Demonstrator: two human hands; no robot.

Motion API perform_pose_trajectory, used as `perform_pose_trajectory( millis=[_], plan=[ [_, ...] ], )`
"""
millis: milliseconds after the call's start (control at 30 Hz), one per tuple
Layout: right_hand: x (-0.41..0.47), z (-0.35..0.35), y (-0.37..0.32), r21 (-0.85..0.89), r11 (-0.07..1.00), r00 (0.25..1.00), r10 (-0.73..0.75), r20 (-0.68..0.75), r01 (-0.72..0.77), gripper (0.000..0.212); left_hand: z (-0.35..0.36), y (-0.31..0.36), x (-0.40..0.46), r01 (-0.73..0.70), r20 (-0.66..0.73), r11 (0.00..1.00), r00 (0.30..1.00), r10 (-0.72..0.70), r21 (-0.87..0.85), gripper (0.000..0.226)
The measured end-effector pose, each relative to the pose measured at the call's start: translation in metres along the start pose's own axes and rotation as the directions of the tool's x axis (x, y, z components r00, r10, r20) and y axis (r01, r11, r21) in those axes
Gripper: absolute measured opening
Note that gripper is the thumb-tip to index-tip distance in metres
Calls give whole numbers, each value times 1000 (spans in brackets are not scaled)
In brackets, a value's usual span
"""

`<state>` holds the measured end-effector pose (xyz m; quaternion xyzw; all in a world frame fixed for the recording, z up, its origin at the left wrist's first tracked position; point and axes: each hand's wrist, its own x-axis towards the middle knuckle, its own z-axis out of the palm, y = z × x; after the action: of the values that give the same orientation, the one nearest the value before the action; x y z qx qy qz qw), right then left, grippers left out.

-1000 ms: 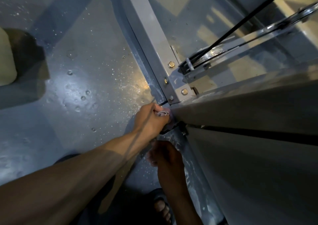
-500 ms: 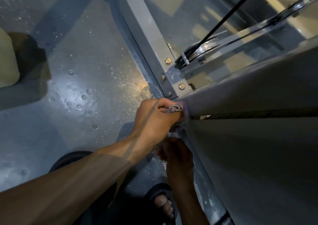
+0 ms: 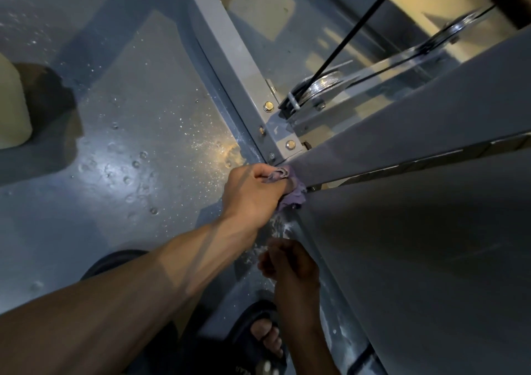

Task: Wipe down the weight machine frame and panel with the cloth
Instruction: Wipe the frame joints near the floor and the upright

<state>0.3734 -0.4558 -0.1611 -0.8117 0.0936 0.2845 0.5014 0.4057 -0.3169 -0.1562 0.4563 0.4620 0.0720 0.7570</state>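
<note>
Head view: I'm looking straight down the side of the weight machine, floor far below.
Left hand (image 3: 253,193): fingers curled tight around the cloth, knuckles up, forearm stretching in from the lower left.
Cloth (image 3: 291,195): purple, soft and crumpled, bunched in my left grip with a fold poking out above the fingers; it's pressed against the corner where the panel meets the frame base.
Panel (image 3: 416,259): broad, flat, smooth grey sheet filling the right side, matte, in shadow lower down.
Upper panel face (image 3: 402,122): second grey slab just above, a dark narrow seam running between the two.
Frame (image 3: 230,50): grey painted metal beam, flat-faced, curving away toward the top of the picture, with a bolted plate at its near end.
Bolts (image 3: 268,106): brass-coloured hex heads, shiny, set along that plate.
Pulley (image 3: 321,83): bright metal wheel in a bracket, just beside the plate, black cable (image 3: 359,27) running up and away from it.
Right hand (image 3: 287,262): below the left, dark in shadow, fingers loosely curled close to the panel's lower edge; I can't tell whether it's holding anything.
Floor (image 3: 115,159): blue-grey, glossy, speckled with droplets and pale flecks, a bright glare patch near the frame base.
Sandal (image 3: 258,337): dark, strapped, my toes showing, at the bottom edge.
Pale block (image 3: 11,107): cream, rounded, at the far left.
</note>
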Motion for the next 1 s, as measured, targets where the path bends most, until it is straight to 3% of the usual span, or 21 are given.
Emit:
perform_pose_trajectory(
  millis=[133,300,467,667,867,1000],
  plan=[
    [-2,-9,-10,15,999,999,-49,-10,49,20,1,14,-19,-124,59,992,990,126,-39,20],
    [-4,-14,-20,31,996,997,-78,2,78,16,1,5,-5,-8,-35,1000,999,8,-18,23],
    [-7,-17,-19,49,997,999,-53,8,52,15,3,19,-19,-132,53,988,989,136,-78,18],
    [-10,-18,-22,68,995,998,-66,-2,66,16,-4,12,2,4,-35,994,999,-8,-105,19],
    [-8,-20,-24,110,992,998,-54,-24,56,15,1,33,-18,-204,84,974,974,212,-95,12],
    [-9,-19,-26,96,993,998,-64,-12,64,16,0,36,-14,-154,72,983,984,161,-99,16]
  ],
)
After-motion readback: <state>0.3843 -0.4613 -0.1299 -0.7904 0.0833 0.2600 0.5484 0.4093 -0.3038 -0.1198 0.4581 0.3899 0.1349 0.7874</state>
